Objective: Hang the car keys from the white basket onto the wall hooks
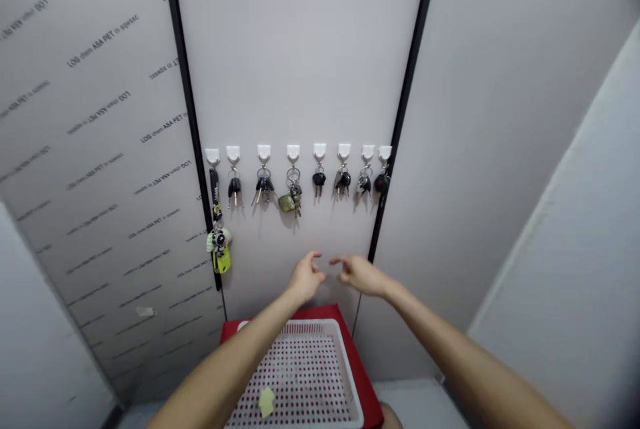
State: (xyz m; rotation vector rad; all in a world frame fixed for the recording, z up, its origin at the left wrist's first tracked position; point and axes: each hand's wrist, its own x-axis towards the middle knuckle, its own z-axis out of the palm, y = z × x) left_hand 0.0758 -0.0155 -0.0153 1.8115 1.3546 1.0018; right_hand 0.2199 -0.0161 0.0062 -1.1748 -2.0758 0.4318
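Soft greyish light; right corners dark, blurred.

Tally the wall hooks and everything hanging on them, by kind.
White hooks: 8
Key bunches: 6
Dark fob, far right: 1
Strap with charms, far left: 1
Total: 16

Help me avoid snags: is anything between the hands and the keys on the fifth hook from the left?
Nothing visible; only wall panel shows between the left hand, the right hand and those keys.
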